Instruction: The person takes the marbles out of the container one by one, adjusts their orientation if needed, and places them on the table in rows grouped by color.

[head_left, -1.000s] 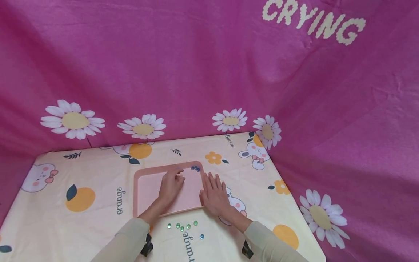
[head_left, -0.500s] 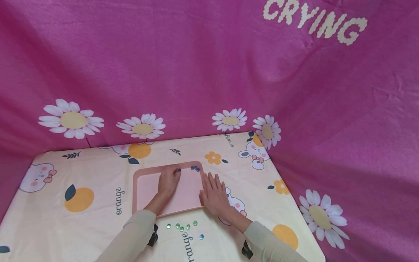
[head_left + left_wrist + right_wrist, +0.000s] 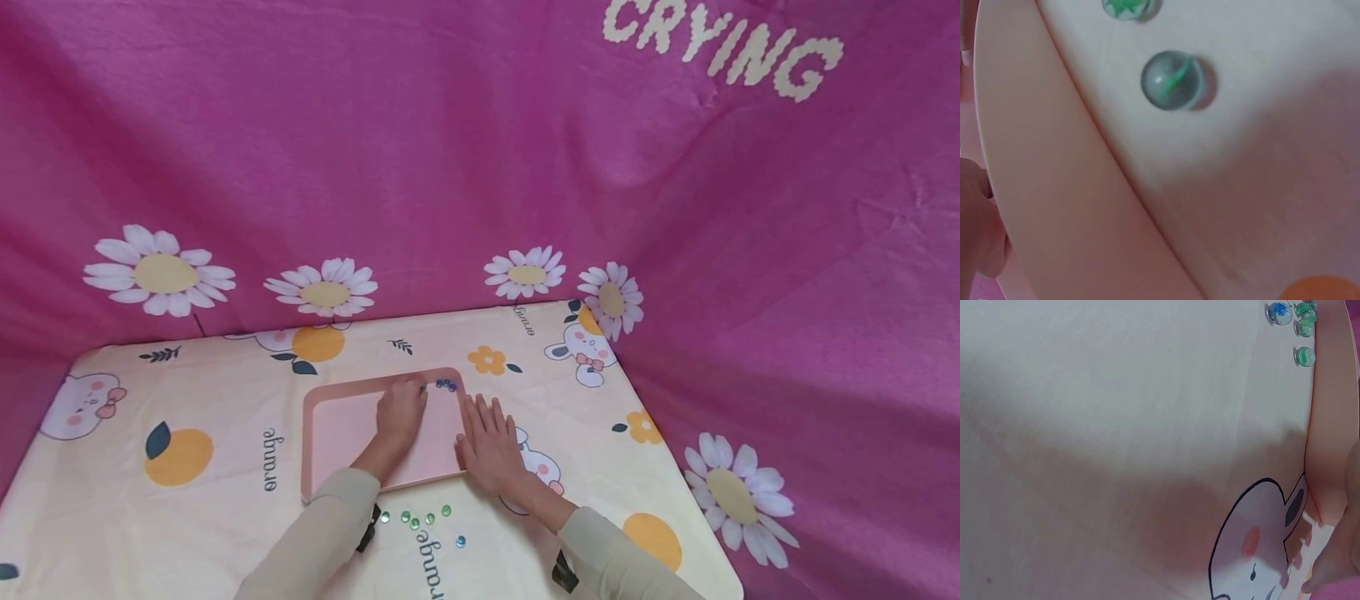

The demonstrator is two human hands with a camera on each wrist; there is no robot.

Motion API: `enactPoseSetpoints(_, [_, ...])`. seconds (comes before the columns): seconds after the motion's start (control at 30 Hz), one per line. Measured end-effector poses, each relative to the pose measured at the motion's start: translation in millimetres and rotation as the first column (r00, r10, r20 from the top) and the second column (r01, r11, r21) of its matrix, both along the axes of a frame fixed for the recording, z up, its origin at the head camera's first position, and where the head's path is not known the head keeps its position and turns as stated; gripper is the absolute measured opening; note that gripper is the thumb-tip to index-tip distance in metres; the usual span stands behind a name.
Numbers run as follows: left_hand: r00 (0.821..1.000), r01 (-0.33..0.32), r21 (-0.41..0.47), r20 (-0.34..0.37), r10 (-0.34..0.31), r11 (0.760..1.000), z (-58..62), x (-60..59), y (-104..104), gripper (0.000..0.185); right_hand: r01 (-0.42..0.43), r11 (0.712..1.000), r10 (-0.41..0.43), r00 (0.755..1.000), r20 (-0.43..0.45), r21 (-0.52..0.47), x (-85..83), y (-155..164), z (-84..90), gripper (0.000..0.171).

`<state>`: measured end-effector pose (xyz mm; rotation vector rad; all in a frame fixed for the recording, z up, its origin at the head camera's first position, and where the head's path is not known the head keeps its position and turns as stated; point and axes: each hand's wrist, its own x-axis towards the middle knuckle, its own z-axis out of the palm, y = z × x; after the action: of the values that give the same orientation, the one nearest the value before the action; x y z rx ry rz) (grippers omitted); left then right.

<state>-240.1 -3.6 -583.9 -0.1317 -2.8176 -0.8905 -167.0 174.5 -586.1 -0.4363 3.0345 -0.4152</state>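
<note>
A pink rectangular tray [image 3: 341,429] lies on the patterned cloth. Inside it, my left hand [image 3: 402,412] reaches to the far side with curled fingers, pinching a dark blue marble [image 3: 423,387] that mostly hides behind them. Several blue marbles [image 3: 446,384] sit together in the tray's far right corner, just right of those fingertips. My right hand [image 3: 493,450] rests with straight fingers along the tray's right edge. In the left wrist view, the left hand [image 3: 979,225] shows only partly past the tray wall [image 3: 1060,187].
Several green marbles [image 3: 415,523] lie on the cloth in front of the tray. A lone blue marble [image 3: 461,542] is nearer me, to their right. Magenta curtains [image 3: 420,167] with printed daisies stand behind the table and on its right.
My left hand has moved right along the tray's far side, carrying the dark blue marble toward the corner group. My right hand has stayed at the tray's right edge.
</note>
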Motion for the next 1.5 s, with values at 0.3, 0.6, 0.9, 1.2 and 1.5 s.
enactPoseSetpoints(0.3, [1.0, 0.003, 0.073, 0.004, -0.004, 0.997, -4.0, -0.4, -5, 0.011, 0.005, 1.0, -0.005, 1.0, 0.001, 0.025, -0.5, -1, 4.6, 0.064])
enactPoseSetpoints(0.6, [0.998, 0.05, 0.323, 0.03, -0.063, 0.945, 12.4, 39.7, -9, 0.012, 0.014, 0.999, -0.014, 1.0, 0.008, 0.029, -2.1, -1, 5.7, 0.064])
enactPoseSetpoints(0.9, [0.971, 0.159, 0.436, 0.095, -0.22, 0.886, 39.6, 99.8, -15, 0.019, 0.02, 0.999, -0.02, 1.0, 0.001, 0.026, 0.0, -1, 2.7, 0.064])
enactPoseSetpoints(1.2, [0.929, 0.214, 0.539, 0.145, -0.34, 0.815, 30.7, 150.7, -16, 0.015, 0.018, 1.0, -0.018, 1.0, 0.001, 0.005, 0.5, -3, 2.3, 0.063])
enactPoseSetpoints(1.5, [0.927, 0.229, 0.497, 0.151, -0.344, 0.837, 4.9, 189.4, -12, 0.01, 0.013, 1.0, -0.013, 1.0, -0.004, -0.014, 0.1, -2, 1.5, 0.063])
